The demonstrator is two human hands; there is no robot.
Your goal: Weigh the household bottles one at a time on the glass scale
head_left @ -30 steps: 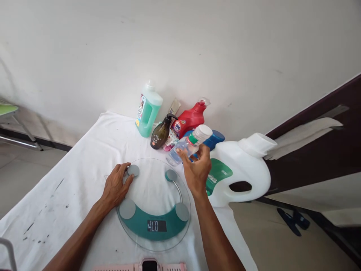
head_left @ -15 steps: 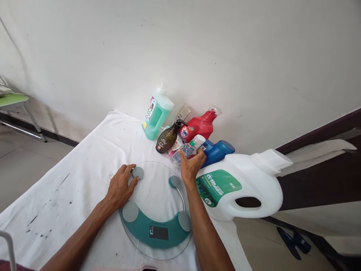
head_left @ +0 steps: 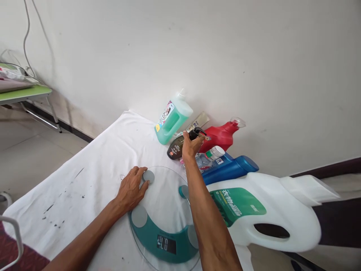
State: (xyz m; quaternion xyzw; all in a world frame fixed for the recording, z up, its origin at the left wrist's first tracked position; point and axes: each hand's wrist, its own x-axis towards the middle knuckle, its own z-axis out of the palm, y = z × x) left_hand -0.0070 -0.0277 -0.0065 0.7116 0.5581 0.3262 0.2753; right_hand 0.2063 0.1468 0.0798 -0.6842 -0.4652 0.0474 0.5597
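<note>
My right hand is wrapped round the upper part of a dark brown pump bottle, thumb on the near side and the other fingers mostly behind it. The bottle stands tilted among other containers beyond the scale. My left hand rests with fingers apart at the far left rim of a round glass scale, touching near a grey pad. Digits glow on the scale's display. A clear bottle with a white cap leans just right of my right hand, apart from it.
A pale green bottle stands at the back by the wall. A red detergent bottle, a blue bottle and a big white jug are on the right. White cloth covers the table. A green-topped stand is far left.
My right hand has set the clear bottle down among the others, let go of it and moved left onto the pump bottle. My left hand stays at the scale. The view has swung left.
</note>
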